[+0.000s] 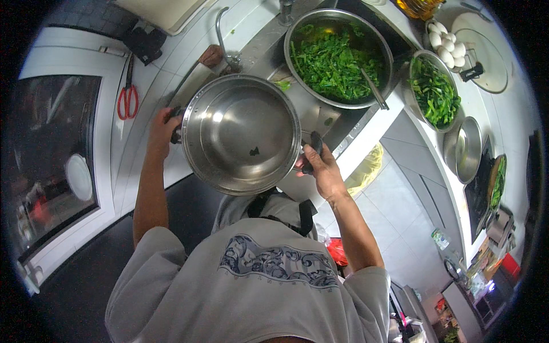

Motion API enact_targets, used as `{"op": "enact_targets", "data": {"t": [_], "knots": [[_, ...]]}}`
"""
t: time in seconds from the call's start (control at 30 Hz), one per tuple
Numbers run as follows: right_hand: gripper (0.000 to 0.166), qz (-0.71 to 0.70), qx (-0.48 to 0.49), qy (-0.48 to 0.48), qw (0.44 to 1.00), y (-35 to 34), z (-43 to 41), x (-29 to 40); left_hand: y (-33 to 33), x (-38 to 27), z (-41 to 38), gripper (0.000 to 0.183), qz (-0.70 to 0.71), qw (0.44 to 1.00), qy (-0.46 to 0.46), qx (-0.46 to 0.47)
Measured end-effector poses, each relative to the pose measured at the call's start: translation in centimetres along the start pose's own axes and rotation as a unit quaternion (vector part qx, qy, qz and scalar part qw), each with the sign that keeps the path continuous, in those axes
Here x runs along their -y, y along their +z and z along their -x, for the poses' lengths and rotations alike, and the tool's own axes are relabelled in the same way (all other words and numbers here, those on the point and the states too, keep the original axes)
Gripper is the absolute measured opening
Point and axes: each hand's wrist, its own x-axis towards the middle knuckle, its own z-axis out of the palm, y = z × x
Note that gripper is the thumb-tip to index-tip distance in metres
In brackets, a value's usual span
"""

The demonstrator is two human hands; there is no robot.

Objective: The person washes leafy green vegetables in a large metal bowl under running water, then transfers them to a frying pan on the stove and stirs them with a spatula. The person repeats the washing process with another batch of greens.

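Observation:
A stainless steel pot (244, 137) is held in front of my body, tilted so its inside shows, with a small dark green leaf scrap (254, 151) in it. My left hand (165, 124) grips its black handle on the left side; my right hand (319, 167) grips the black handle on the right. Beyond the pot, a large steel basin (286, 55) holds chopped leafy greens (332, 68) in liquid, with a metal utensil handle (374, 90) leaning over its rim. A loose leaf (283, 84) lies between the two vessels.
On the right counter stand a bowl of greens (435, 94), an empty-looking steel bowl (468, 150), white eggs (448, 45) and a glass lid (493, 64). A curved faucet (219, 32) rises behind the pot. Red-handled scissors (128, 103) hang at left; a yellow-lined bin (366, 169) is below.

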Motion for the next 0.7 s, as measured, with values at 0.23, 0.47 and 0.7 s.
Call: {"op": "enact_targets", "data": {"t": [0.23,0.47,0.7], "knots": [[0.030,0.002,-0.081,-0.010,0.997,0.6,1.1,1.2,0.1,-4.3,2.5,0.028,-0.027,0.992,-0.045,0.118],[0.055,0.021,-0.134,-0.015,0.991,-4.0,3.0,3.2,3.0,-4.2,1.7,0.017,-0.109,0.955,0.170,0.217],[0.034,-0.059,-0.008,0.029,0.998,-10.5,4.8,4.1,9.1,-7.1,-1.1,0.010,0.114,0.961,-0.046,0.250]]}}
